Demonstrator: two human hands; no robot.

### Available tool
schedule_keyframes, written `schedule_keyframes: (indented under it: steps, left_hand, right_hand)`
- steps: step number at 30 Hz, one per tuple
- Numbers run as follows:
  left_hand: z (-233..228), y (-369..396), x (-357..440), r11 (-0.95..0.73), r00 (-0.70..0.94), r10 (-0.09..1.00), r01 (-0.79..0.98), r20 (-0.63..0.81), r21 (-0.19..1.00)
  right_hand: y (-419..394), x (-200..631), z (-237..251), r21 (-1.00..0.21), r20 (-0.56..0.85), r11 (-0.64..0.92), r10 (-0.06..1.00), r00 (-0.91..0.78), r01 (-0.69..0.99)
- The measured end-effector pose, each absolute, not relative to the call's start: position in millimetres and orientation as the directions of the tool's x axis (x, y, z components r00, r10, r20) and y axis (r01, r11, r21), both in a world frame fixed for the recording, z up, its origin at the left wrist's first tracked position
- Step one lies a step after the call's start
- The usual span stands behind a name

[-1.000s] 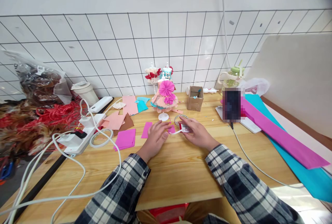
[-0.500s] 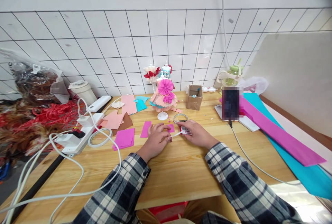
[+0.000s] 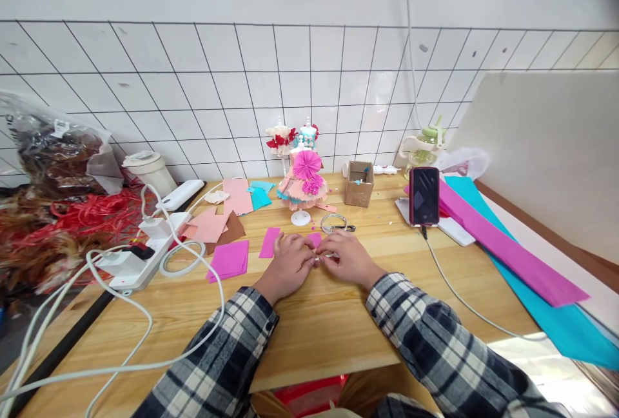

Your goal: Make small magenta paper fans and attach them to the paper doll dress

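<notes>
My left hand [image 3: 289, 264] and my right hand [image 3: 352, 259] meet over the wooden table, fingertips close together. Between them shows a small pale bit [image 3: 329, 255], mostly hidden by the fingers; I cannot make out what it is. Both hands are closed in a pinch. Beyond the left fingers a magenta paper piece [image 3: 269, 243] lies flat, and another magenta piece [image 3: 314, 238] peeks out between the hands. Just past my right hand rests a silvery ring [image 3: 333, 217] with a black-handled object [image 3: 344, 228] beside it. A stack of magenta paper squares [image 3: 229, 260] lies to the left.
Behind stands a mini dress form [image 3: 304, 189] in pink and teal paper, near a small cardboard box [image 3: 359, 184]. A phone [image 3: 424, 197] stands at right by long paper sheets [image 3: 512, 244]. At left are a power strip [image 3: 149, 253] and looping white cables [image 3: 155, 321].
My right hand has come left to meet my left hand. The red-and-white labelled object under it and the white strip between the hands no longer show. The view has shifted slightly.
</notes>
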State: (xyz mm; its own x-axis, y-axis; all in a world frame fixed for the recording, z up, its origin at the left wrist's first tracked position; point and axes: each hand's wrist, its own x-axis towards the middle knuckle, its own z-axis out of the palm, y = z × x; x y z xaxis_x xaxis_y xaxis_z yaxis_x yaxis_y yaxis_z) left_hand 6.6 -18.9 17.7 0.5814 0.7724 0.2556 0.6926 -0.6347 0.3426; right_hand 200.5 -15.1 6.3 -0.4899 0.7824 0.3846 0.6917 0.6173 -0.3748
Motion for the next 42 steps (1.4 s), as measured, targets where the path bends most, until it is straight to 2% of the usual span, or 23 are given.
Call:
schedule_keyframes:
  steps: [9,12,16,20,32,42]
  left_hand:
    - [13.2,-22.9,14.0,-0.655,0.578,0.753,0.708,0.314,0.264]
    - [11.1,-25.7,19.6,-0.635,0.548,0.764,0.731,0.340,0.248]
    - [7.9,-26.9,25.7,-0.553,0.446,0.819,0.781,0.361,0.290]
    - [6.5,-26.1,25.6,-0.546,0.441,0.821,0.792,0.363,0.273]
    - [10.8,-29.9,25.8,-0.612,0.532,0.776,0.766,0.339,0.198]
    - [5.0,-28.0,26.4,-0.596,0.517,0.795,0.764,0.316,0.247]
  right_hand:
    - [-15.5,196.8,1.7,-0.292,0.403,0.686,0.720,-0.565,0.666]
    - [-14.3,197.0,-4.1,-0.230,0.430,0.729,0.670,-0.605,0.645]
    - [-11.8,200.3,-7.9,-0.124,0.504,0.790,0.572,-0.647,0.601]
    - [-9.4,202.8,-7.6,-0.051,0.521,0.813,0.517,-0.679,0.580]
    - [-11.6,205.7,-8.6,0.040,0.499,0.855,0.431,-0.752,0.517]
    - [-9.9,207.0,-15.3,0.011,0.551,0.891,0.373,-0.747,0.453]
